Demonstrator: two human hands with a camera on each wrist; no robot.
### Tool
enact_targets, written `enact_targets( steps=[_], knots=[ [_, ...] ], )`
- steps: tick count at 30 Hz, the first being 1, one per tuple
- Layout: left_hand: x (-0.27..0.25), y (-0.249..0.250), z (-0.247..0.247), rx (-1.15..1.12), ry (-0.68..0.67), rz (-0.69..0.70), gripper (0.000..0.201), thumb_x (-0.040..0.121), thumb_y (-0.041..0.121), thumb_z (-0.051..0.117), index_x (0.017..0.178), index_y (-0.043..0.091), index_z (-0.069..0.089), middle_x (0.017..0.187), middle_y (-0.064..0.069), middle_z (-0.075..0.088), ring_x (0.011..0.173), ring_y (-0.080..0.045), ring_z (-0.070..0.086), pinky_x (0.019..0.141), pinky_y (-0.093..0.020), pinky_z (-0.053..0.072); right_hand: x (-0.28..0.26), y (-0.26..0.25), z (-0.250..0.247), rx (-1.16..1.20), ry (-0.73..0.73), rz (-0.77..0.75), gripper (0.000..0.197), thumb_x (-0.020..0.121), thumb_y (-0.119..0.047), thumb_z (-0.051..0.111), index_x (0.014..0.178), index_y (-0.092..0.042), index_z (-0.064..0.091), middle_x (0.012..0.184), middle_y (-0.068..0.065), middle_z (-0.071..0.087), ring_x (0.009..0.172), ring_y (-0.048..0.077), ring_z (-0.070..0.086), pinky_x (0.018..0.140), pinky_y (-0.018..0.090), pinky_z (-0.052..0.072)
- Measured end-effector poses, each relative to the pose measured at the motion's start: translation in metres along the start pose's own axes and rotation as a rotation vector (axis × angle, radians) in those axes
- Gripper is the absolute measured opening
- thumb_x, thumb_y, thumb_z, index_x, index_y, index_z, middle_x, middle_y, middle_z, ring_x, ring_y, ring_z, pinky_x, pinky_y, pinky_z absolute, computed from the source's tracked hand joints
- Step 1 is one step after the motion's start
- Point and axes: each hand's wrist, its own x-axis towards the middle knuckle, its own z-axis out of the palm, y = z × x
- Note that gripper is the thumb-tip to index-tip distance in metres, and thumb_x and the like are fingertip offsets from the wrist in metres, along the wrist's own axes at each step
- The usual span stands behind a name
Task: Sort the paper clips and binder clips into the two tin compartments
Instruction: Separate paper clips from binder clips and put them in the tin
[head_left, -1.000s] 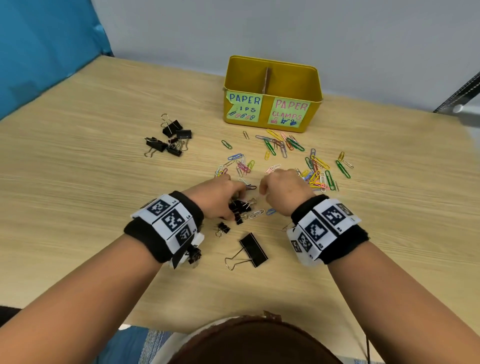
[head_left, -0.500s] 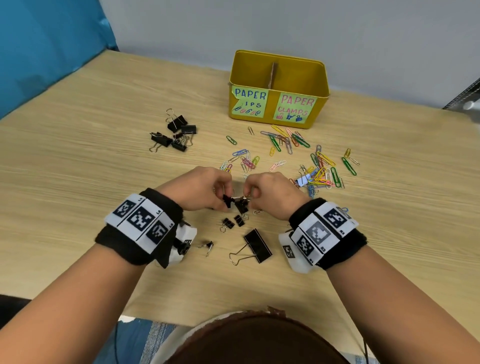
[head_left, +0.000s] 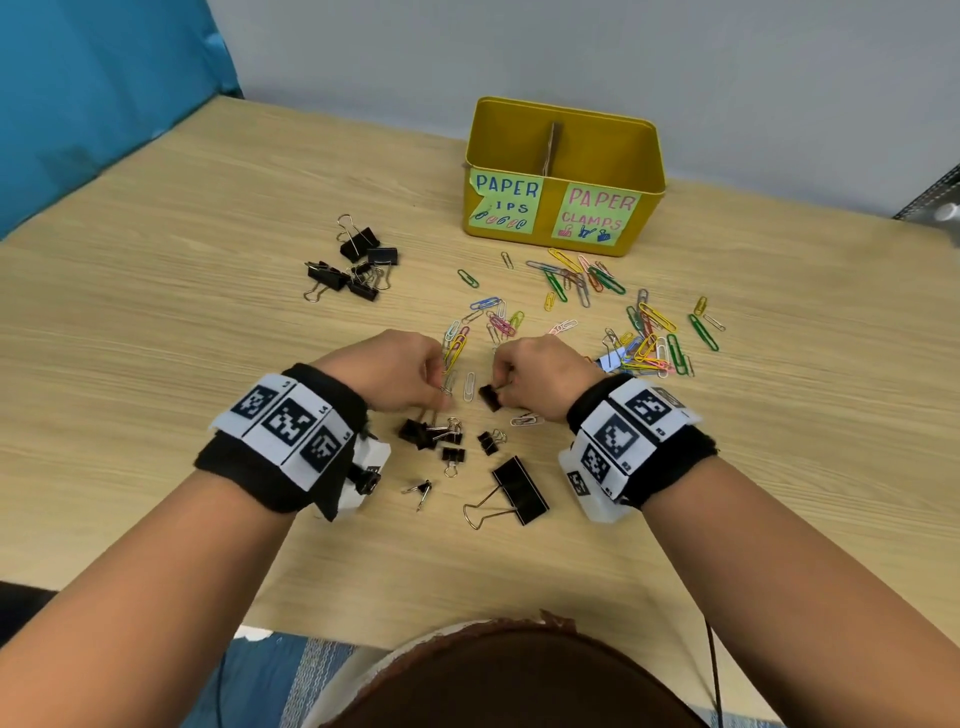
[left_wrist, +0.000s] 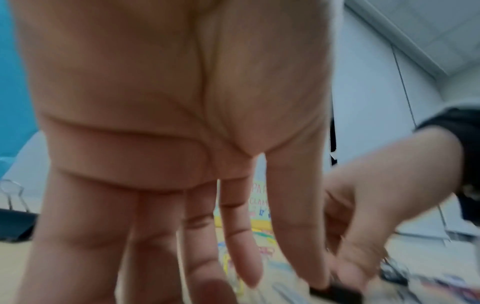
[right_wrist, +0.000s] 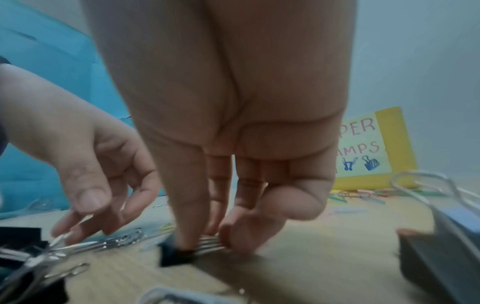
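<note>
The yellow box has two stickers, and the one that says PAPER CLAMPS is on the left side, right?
Not quite. The yellow box does have two stickers, but in the head view the PAPER CLAMPS sticker is on the right side. The one on the left is the paper clips sticker.

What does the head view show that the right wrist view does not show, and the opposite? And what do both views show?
Only the head view shows the whole yellow tin with its cardboard divider, the green "PAPER ...IPS" label, and the separate group of black binder clips at the far left.

Only the right wrist view shows the right hand's fingers from below, pinching the wire handles of a small black binder clip.

Both show the left hand, the right hand, that small clip, and the pink-lettered "PAPER CLAMPS" label.
</note>
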Motion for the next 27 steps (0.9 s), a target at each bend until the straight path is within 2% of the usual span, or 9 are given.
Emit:
enact_targets(
  steps=[3,6,8,11,14,16,20,23,27],
  knots=[
    [0.006,0.005,0.006,0.028,0.020,-0.051,0.018,0.081,0.020,0.070,0.080,0.015,0.052,0.064,0.002,0.053,0.053,-0.015,0.053,0.049,-0.026,0.046,0.002,-0.004,-0.002,-0.019,0.074,-0.013,0.018,0.085,-0.010,0.056,0.103,-0.011,0.062,0.112,0.010,0.062,0.101,0.026,0.058,0.077,0.028,0.043],
    [0.009,0.008,0.008,-0.013,0.005,-0.053,0.020,0.079,0.006,0.069,0.075,0.015,0.052,0.069,-0.002,0.058,0.061,-0.021,0.060,0.061,-0.034,0.056,0.002,-0.011,0.005,-0.029,0.019,-0.061,0.020,0.084,-0.016,0.060,0.104,-0.013,0.060,0.113,0.010,0.061,0.095,0.023,0.055,0.076,0.027,0.042],
    [0.010,0.009,0.008,-0.009,0.061,-0.005,0.013,0.079,-0.001,0.063,0.083,0.011,0.058,0.074,-0.001,0.058,0.067,-0.020,0.060,0.061,-0.030,0.052,0.001,-0.015,0.008,-0.069,-0.001,-0.070,0.023,0.087,-0.013,0.056,0.109,-0.012,0.058,0.116,0.012,0.060,0.102,0.027,0.058,0.080,0.032,0.045],
    [0.009,0.005,0.006,-0.011,0.183,0.079,0.019,0.077,0.000,0.062,0.093,0.009,0.063,0.082,0.001,0.059,0.083,-0.021,0.059,0.069,-0.024,0.042,0.002,-0.018,0.007,-0.100,0.048,-0.068,0.029,0.088,-0.003,0.048,0.115,-0.011,0.056,0.119,0.014,0.056,0.108,0.030,0.058,0.084,0.035,0.047],
    [0.003,-0.001,0.005,0.003,0.095,0.043,0.024,0.071,0.022,0.077,0.077,0.021,0.054,0.074,0.009,0.055,0.075,-0.015,0.054,0.068,-0.024,0.040,0.002,-0.024,0.008,-0.057,0.033,-0.119,0.040,0.086,-0.014,0.059,0.125,-0.013,0.051,0.123,0.012,0.053,0.112,0.029,0.055,0.089,0.035,0.046],
    [0.000,-0.004,0.006,0.074,0.020,0.022,0.028,0.069,0.033,0.079,0.075,0.023,0.054,0.077,0.006,0.058,0.077,-0.015,0.054,0.069,-0.025,0.041,0.002,-0.029,0.011,-0.100,-0.030,-0.183,0.044,0.084,-0.020,0.062,0.126,-0.014,0.051,0.121,0.012,0.054,0.112,0.027,0.055,0.089,0.033,0.045],
    [-0.002,-0.006,0.009,0.057,-0.019,0.003,0.026,0.069,0.026,0.080,0.087,0.014,0.066,0.078,0.004,0.060,0.076,-0.015,0.056,0.061,-0.022,0.039,0.008,-0.033,0.015,-0.132,-0.067,-0.207,0.029,0.082,-0.015,0.063,0.111,-0.015,0.059,0.111,0.008,0.064,0.103,0.026,0.060,0.080,0.032,0.047],
    [-0.001,-0.006,0.006,-0.021,-0.061,-0.027,0.024,0.069,0.016,0.079,0.089,0.016,0.066,0.074,0.008,0.057,0.068,-0.014,0.058,0.056,-0.019,0.044,0.011,-0.032,0.009,-0.140,-0.088,-0.144,0.023,0.084,-0.011,0.060,0.106,-0.013,0.060,0.111,0.011,0.064,0.103,0.028,0.061,0.082,0.034,0.049],
    [0.000,-0.008,0.003,-0.101,-0.163,-0.050,0.024,0.072,0.002,0.076,0.081,0.019,0.061,0.071,0.004,0.058,0.058,-0.016,0.058,0.052,-0.021,0.051,0.009,-0.026,-0.001,-0.101,-0.038,-0.066,0.029,0.090,-0.002,0.040,0.110,-0.003,0.061,0.113,0.016,0.064,0.103,0.031,0.061,0.086,0.035,0.050]
  ],
)
